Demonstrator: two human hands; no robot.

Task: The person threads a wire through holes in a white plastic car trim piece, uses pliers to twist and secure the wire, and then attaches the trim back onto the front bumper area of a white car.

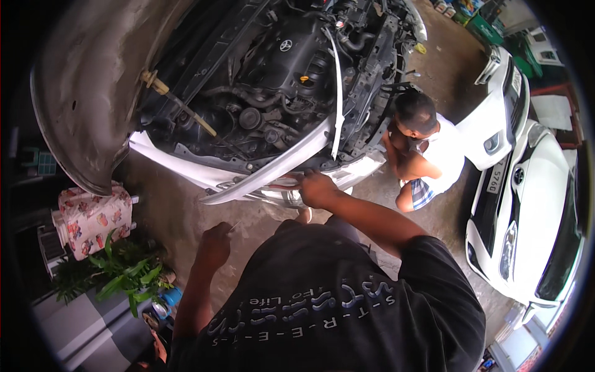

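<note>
Over the front corner of a white car, my right hand (319,190) is closed beside a long white body trim strip (282,164) that lies aslant across the engine bay (266,80). Something thin and reddish sticks out past its fingers, too small to name. Below the strip is the white fender (180,167). My left hand (215,243) hangs lower, apart from the car, its fingers curled around a small thing with a thin pale tip. A second narrow white strip (338,93) stretches along the front of the engine bay.
The raised hood (93,87) is at the left, with a yellowish prop rod (186,108) beside it. A person in a white top (440,149) crouches at the car's front. Another white car (527,211) and a detached white bumper (496,118) are at right; plants (133,276) at lower left.
</note>
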